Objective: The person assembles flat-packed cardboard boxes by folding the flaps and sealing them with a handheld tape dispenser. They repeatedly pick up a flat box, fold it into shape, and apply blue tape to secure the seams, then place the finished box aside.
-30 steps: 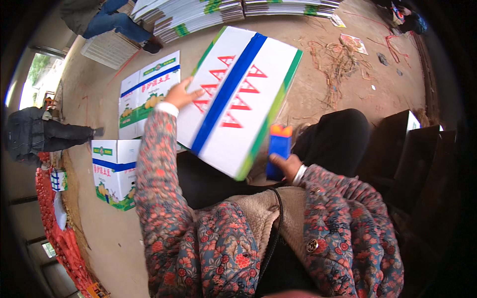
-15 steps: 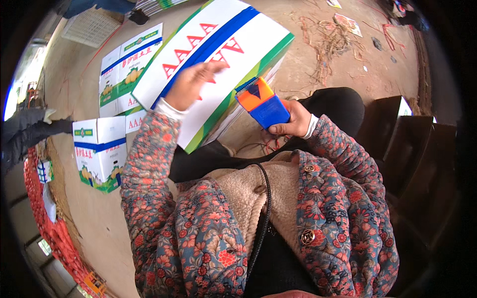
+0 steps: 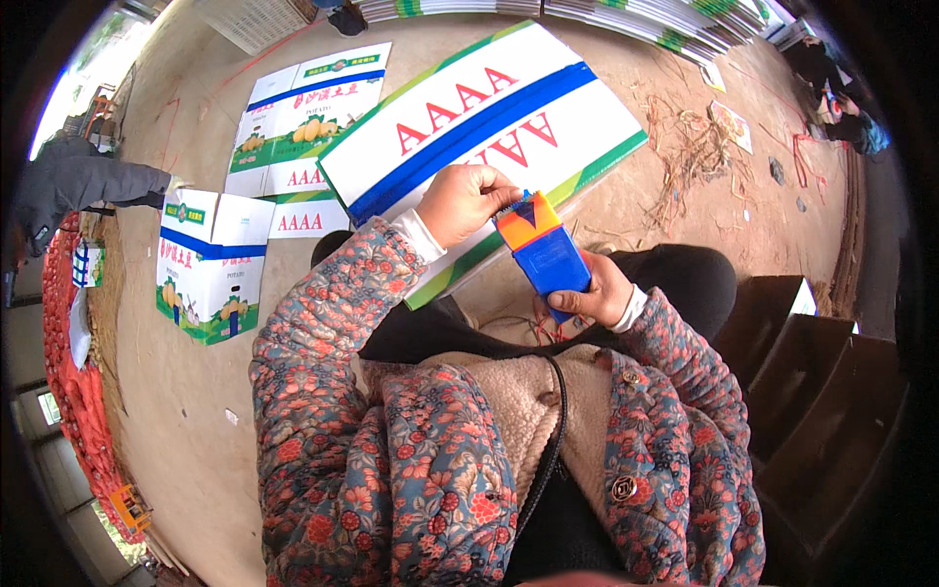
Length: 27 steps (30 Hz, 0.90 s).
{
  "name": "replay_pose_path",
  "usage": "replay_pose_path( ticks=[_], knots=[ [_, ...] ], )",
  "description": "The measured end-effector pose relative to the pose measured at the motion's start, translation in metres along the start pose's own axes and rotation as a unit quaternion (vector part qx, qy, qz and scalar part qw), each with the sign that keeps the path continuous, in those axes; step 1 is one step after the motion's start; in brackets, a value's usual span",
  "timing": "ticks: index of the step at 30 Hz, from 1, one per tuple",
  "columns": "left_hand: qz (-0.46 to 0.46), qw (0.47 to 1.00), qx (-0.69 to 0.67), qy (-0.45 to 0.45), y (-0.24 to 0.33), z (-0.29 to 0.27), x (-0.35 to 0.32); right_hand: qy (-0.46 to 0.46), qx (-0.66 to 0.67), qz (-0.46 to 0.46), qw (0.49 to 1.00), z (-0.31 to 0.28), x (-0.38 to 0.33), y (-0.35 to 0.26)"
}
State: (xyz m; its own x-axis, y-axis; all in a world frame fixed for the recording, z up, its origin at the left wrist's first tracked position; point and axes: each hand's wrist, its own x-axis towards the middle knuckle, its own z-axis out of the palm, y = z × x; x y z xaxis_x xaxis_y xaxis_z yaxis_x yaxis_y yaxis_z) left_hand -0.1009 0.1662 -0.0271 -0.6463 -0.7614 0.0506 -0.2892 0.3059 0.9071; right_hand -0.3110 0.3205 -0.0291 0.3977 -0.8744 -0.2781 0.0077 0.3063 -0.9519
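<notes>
Tape dispenser (image 3: 550,256), blue body with orange head, held in right hand (image 3: 603,293) near carton (image 3: 499,147). Left hand (image 3: 458,203) pinched narrow at orange head; whether tape end is caught can't be told, fingertips too small. Dispenser judged light, stiff, smooth; best held by blue body, fingers kept off cutting edge. Carton judged stiff at edges, dentable on flat faces; best steadied at corners. Carton weight can't be judged, contents unseen. Tape roll hidden in casing; carton partly covered by left hand.
</notes>
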Motion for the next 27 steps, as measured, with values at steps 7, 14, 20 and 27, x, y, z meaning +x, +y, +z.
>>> replay_pose_path(
  ticks=[7, 14, 20, 27],
  knots=[
    [-0.01, 0.905, 0.295, 0.306, -0.042, -0.2, 0.144, 0.013, 0.072, 0.09, 0.993, -0.007, -0.027, -0.033],
    [-0.241, 0.818, 0.52, 0.056, -0.176, -0.196, 0.244, 0.051, 0.097, 0.081, 0.991, -0.022, -0.019, -0.005],
    [-0.124, 0.945, 0.295, -0.061, -0.19, -0.167, 0.223, 0.096, 0.07, 0.063, 0.991, -0.029, -0.013, 0.041],
    [-0.202, 0.928, 0.288, -0.127, -0.123, -0.141, 0.164, 0.062, 0.117, 0.144, 0.981, -0.048, -0.052, 0.057]
  ],
)
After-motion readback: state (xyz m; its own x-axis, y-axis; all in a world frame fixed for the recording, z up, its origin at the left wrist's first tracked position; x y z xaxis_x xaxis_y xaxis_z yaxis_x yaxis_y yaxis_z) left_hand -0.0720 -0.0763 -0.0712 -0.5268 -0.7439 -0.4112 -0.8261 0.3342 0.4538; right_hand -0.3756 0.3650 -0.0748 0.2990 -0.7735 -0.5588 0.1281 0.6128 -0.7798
